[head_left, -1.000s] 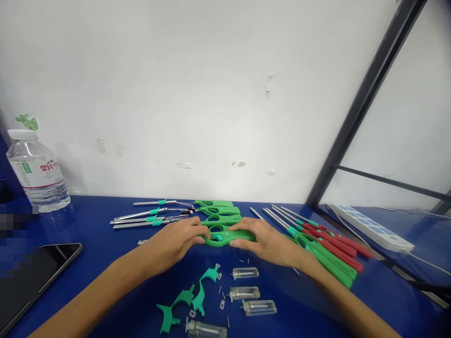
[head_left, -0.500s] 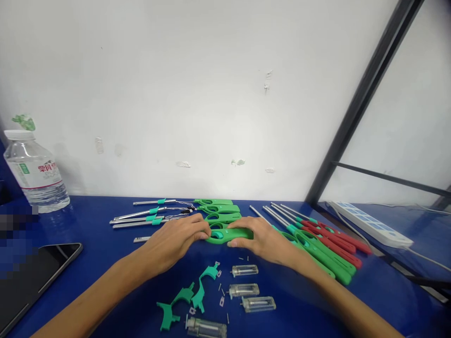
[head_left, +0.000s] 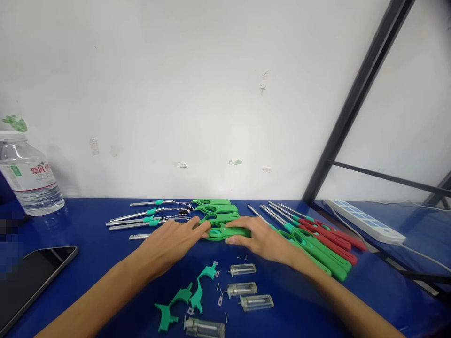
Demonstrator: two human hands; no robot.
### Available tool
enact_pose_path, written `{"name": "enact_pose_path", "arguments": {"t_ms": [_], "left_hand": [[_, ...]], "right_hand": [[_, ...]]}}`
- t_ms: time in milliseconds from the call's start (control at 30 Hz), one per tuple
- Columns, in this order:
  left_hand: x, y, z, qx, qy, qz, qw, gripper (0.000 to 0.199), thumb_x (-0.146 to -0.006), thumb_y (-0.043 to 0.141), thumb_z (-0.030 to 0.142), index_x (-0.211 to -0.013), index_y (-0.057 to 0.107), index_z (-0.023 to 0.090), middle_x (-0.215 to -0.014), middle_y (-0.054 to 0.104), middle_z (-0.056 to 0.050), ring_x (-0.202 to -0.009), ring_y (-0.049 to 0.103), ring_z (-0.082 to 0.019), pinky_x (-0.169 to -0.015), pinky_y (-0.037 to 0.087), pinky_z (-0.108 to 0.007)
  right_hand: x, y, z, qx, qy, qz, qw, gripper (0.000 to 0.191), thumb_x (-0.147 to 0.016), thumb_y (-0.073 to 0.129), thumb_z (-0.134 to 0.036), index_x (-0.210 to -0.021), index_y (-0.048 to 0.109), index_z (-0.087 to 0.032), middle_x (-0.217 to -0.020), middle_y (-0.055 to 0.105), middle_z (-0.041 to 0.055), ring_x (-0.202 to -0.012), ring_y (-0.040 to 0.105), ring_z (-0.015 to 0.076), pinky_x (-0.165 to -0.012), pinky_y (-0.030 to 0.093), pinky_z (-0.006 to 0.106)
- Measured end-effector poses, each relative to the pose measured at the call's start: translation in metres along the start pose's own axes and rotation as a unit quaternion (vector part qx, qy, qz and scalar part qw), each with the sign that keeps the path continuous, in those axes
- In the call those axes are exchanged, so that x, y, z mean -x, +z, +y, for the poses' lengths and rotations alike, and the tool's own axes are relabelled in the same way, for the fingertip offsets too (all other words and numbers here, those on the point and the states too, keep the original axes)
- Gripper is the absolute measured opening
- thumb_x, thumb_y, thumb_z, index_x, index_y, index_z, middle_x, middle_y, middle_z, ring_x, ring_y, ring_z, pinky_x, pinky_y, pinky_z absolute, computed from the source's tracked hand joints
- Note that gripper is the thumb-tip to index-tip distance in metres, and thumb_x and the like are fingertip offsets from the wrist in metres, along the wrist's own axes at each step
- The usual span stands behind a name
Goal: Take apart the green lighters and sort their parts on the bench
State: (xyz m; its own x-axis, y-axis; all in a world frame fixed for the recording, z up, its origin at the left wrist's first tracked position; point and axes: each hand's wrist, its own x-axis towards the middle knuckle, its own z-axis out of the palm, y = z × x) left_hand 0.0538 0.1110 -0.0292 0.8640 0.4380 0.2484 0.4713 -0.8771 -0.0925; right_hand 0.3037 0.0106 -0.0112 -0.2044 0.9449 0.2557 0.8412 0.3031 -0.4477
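Both hands grip one green lighter handle [head_left: 221, 233] with a teal trigger, low over the blue table. My left hand [head_left: 179, 237] pinches its left end between thumb and fingers. Around its right end my right hand [head_left: 259, 237] is closed, thumb below and fingers above. Just behind lie more green lighter handles [head_left: 217, 208], joined by thin wires to metal lighter tubes [head_left: 139, 219] with teal collars. In front of the hands are several clear fuel tanks [head_left: 257, 303], loose teal plastic parts [head_left: 196, 293] and tiny pins and clips [head_left: 220, 300].
On the right, green and red lighters [head_left: 317, 241] with metal tubes lie side by side. A white power strip [head_left: 366, 221] sits beyond a dark metal frame [head_left: 347, 112]. At left stand a water bottle [head_left: 31, 173] and a black phone [head_left: 35, 281]. A white wall [head_left: 176, 94] borders the table.
The handle in both hands has lowered slightly towards the table and tilted a little. The whole view has shifted slightly; the loose parts stay in place on the table.
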Motion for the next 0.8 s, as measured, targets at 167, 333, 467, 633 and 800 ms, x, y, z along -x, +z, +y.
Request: {"name": "enact_pose_path", "arguments": {"t_ms": [167, 333, 467, 633, 800], "left_hand": [[-0.002, -0.010, 0.007, -0.157, 0.027, -0.016, 0.987, 0.033, -0.100, 0.033, 0.012, -0.128, 0.049, 0.022, -0.107, 0.066, -0.008, -0.056, 0.062, -0.019, -0.049, 0.033, -0.033], [-0.003, -0.003, 0.006, -0.127, 0.009, 0.030, 0.991, 0.040, -0.108, 0.021, 0.030, -0.140, 0.043, 0.020, -0.118, 0.069, -0.012, -0.069, 0.070, -0.024, -0.050, 0.037, -0.034], [-0.003, -0.001, 0.005, -0.061, -0.011, 0.049, 0.997, 0.044, -0.107, 0.022, 0.038, -0.141, 0.046, 0.022, -0.124, 0.069, -0.014, -0.081, 0.072, -0.028, -0.057, 0.044, -0.036], [-0.003, -0.009, 0.008, -0.015, -0.046, 0.027, 0.998, 0.043, -0.107, 0.026, 0.041, -0.140, 0.047, 0.022, -0.121, 0.071, -0.013, -0.083, 0.072, -0.030, -0.062, 0.047, -0.038], [0.000, -0.015, 0.008, 0.139, -0.085, 0.042, 0.986, 0.047, -0.105, 0.030, 0.046, -0.147, 0.034, 0.024, -0.100, 0.072, -0.006, -0.082, 0.069, -0.024, -0.071, 0.047, -0.035]], "right_hand": [[-0.001, -0.002, -0.005, -0.025, -0.004, 0.006, 1.000, 0.045, -0.093, 0.059, -0.057, -0.122, 0.070, -0.026, -0.124, 0.072, 0.0046, -0.116, 0.064, 0.0262, -0.100, 0.047, 0.040], [-0.001, 0.000, -0.007, -0.033, -0.003, 0.015, 0.999, 0.039, -0.097, 0.053, -0.054, -0.118, 0.069, -0.025, -0.119, 0.073, 0.0044, -0.109, 0.065, 0.0244, -0.095, 0.048, 0.039], [-0.001, 0.005, -0.007, -0.050, -0.013, 0.024, 0.998, 0.033, -0.101, 0.048, -0.049, -0.113, 0.068, -0.026, -0.116, 0.072, 0.0025, -0.108, 0.064, 0.0218, -0.097, 0.047, 0.036], [0.001, 0.004, -0.011, -0.069, -0.008, 0.031, 0.997, 0.027, -0.102, 0.048, -0.046, -0.113, 0.064, -0.028, -0.113, 0.070, 0.0012, -0.106, 0.064, 0.0205, -0.095, 0.047, 0.033], [0.001, -0.001, -0.016, -0.085, 0.023, 0.028, 0.996, 0.028, -0.102, 0.046, -0.049, -0.113, 0.059, -0.026, -0.110, 0.068, 0.0027, -0.100, 0.064, 0.0211, -0.086, 0.049, 0.034]]}}
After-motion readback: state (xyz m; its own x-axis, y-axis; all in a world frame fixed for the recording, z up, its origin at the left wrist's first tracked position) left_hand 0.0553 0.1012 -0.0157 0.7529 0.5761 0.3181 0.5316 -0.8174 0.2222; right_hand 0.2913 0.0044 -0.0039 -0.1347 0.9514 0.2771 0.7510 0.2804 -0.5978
